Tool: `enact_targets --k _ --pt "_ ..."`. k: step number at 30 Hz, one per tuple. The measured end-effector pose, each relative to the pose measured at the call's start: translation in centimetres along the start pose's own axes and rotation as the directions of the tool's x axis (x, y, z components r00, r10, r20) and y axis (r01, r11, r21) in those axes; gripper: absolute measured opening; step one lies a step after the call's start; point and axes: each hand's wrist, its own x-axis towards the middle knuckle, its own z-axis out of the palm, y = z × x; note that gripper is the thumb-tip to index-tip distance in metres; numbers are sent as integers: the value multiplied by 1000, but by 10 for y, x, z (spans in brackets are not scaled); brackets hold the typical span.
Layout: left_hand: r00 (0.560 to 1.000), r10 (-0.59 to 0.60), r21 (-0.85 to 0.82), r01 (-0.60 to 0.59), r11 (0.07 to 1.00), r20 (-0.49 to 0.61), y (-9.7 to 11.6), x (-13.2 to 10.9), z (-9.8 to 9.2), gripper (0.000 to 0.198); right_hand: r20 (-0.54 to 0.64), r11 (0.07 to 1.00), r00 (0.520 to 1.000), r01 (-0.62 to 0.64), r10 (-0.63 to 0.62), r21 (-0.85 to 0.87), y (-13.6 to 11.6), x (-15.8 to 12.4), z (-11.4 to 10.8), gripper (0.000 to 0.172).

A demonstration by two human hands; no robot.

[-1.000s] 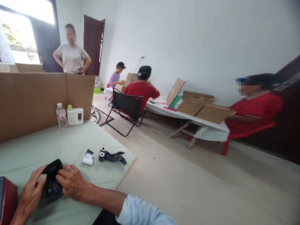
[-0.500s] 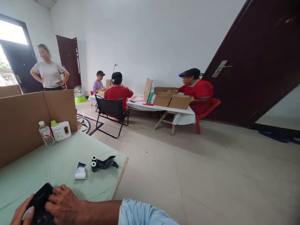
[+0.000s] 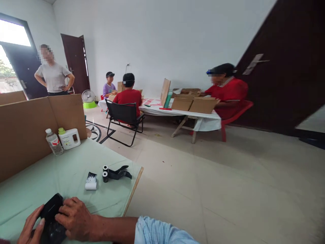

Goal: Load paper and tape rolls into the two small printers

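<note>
At the lower left, a black, box-shaped device with a glossy lower part lies between my hands over the table. My left hand grips its left side, the thumb over the near edge. My right hand bends its fingers against the right side; its fingertips are partly hidden. Beyond the hands lies a white paper roll with a torn black-and-white wrapper. To its right, two small rolls with black outsides and white ends stand beside black strips.
A water bottle and a white jug stand by a cardboard panel on the green-covered table. Its right edge borders the tiled floor. Several people sit at another table with cardboard boxes; one person stands at left.
The view has shifted slightly, so the table and hands sit a little farther right. The seated person in the black chair has drawn in an outstretched arm. Both my hands stay on the device.
</note>
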Motion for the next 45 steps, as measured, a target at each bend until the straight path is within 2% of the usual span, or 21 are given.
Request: enact_targets --k 3,6,10,16,23,30,33,38,41,45 --pt "998 24 -12 -24 1000 51 27 -19 -4 56 -18 993 997 -69 71 95 -14 -10 0 25" --pt "995 59 -20 -58 998 85 46 -32 -5 49 -42 967 988 -134 146 217 -23 -23 -1 44" --pt "986 94 -35 -90 995 138 44 -40 -5 44 -88 948 986 -107 139 300 -24 -37 3 55" --pt "976 114 -47 -107 993 188 43 -52 -7 47 -144 954 982 -80 126 289 -28 -49 2 51" --pt "977 107 -34 -102 994 184 42 -49 -3 47 -86 939 985 -112 147 326 -27 -49 4 50" --pt "971 115 -54 -105 993 211 42 -50 -6 47 -96 894 987 -70 125 443 -21 -58 -6 43" --pt "970 113 -51 -104 993 215 42 -50 -7 49 -98 845 982 -87 162 527 -15 -55 -11 43" --pt "970 99 -57 -89 994 223 40 -48 -6 52 -22 711 930 -265 366 652 -3 -34 -5 49" --pt "971 100 -61 -89 994 218 42 -49 -6 52 47 658 930 -292 364 694 -2 -27 5 52" --pt "982 91 -30 -88 996 167 46 -49 -3 42 76 570 924 -295 375 767 0 -26 9 43"
